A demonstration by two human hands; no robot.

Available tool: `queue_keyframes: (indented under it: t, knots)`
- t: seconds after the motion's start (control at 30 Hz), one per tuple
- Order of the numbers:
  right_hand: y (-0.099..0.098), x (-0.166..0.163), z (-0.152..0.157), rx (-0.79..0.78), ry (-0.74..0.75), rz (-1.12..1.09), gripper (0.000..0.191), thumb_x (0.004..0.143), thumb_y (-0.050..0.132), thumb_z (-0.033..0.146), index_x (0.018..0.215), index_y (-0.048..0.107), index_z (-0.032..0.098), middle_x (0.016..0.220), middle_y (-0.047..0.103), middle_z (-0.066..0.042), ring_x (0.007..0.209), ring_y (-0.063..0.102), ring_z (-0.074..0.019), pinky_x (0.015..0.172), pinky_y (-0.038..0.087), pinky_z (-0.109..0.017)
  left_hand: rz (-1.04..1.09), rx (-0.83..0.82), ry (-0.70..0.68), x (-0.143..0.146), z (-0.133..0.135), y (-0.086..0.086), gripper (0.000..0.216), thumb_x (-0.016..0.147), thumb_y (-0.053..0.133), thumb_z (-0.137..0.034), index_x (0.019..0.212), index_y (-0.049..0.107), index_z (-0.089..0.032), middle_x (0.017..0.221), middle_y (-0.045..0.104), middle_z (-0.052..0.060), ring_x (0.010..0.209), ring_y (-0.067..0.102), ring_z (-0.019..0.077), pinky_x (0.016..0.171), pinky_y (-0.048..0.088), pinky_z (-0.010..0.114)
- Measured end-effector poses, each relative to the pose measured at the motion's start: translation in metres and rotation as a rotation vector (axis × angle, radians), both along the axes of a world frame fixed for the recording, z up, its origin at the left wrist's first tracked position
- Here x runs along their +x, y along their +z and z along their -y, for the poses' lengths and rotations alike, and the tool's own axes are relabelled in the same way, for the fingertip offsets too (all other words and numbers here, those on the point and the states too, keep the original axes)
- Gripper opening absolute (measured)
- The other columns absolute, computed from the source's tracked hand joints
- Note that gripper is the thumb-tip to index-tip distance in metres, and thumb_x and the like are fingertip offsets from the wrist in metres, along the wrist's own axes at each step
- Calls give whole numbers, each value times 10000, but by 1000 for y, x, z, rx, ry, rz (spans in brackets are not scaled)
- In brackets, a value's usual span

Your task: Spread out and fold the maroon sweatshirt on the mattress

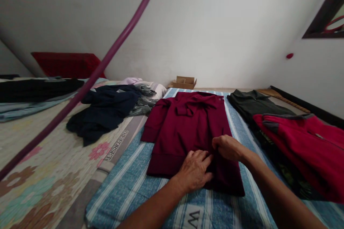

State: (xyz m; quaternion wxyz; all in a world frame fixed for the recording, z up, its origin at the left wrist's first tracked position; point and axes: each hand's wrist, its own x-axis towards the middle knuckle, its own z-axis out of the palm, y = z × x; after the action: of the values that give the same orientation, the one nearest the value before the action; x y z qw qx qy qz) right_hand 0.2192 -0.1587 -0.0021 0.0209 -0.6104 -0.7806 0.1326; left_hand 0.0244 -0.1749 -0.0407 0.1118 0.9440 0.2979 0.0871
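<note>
A dark maroon sweater (185,125) lies spread on a blue striped blanket (129,182), sleeves folded in across its chest. My left hand (195,171) rests flat on the sweater's lower part, fingers stretched out and pressing the cloth. My right hand (227,147) sits just to its right, fingers curled and pinching a fold of the same sweater near its hem.
A heap of dark navy and grey clothes (107,111) lies to the left on a floral sheet (40,164). Dark green (252,103) and red (303,139) garments lie to the right. A purple pole (88,78) crosses the view. A small cardboard box (184,82) sits by the wall.
</note>
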Motion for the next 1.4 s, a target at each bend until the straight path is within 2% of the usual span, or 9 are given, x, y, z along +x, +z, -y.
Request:
queue_keyframes:
  t: [0.23,0.43,0.9,1.1,1.3,1.4]
  knots:
    - [11,-24,-1,-12,25,157,310,680,446,61,847,660,209,815,701,-75,745,651,-210,548,338,-244,-25,-23,-10,-3,-2,4,565,777,554,-371,1303,384,-254,1295,464,65,1100,434,258,927,349,415]
    - [12,-35,0,1,31,202,289,718,446,92,892,654,192,847,697,-111,816,659,-263,604,421,-281,9,-81,17,-4,-1,2,526,768,539,-386,1262,420,-250,1284,472,66,1110,425,264,948,328,416]
    - [-8,-43,4,61,-79,163,270,755,436,115,921,641,171,859,687,-121,827,656,-255,662,459,-298,152,-181,39,-4,-4,2,576,678,606,-285,1225,429,-239,1207,538,38,1088,459,227,960,332,376]
    - [-16,-45,7,95,-130,137,253,782,429,129,949,616,165,874,684,-117,841,654,-255,675,456,-301,174,-212,58,-6,-7,0,504,663,566,-221,1161,488,-224,1191,554,55,1111,461,225,1006,312,381]
    - [-23,-45,8,119,-165,99,241,786,420,122,942,595,176,880,684,-104,842,650,-242,664,439,-287,167,-269,95,-5,-15,-4,536,623,524,-152,1155,532,-215,1222,555,60,1149,453,227,1044,280,378]
    - [-26,-45,9,156,-181,63,249,783,411,103,938,591,178,871,683,-104,814,651,-234,632,417,-278,172,-334,111,-6,-19,0,549,613,525,-142,1156,552,-221,1245,549,55,1172,440,229,1057,259,373]
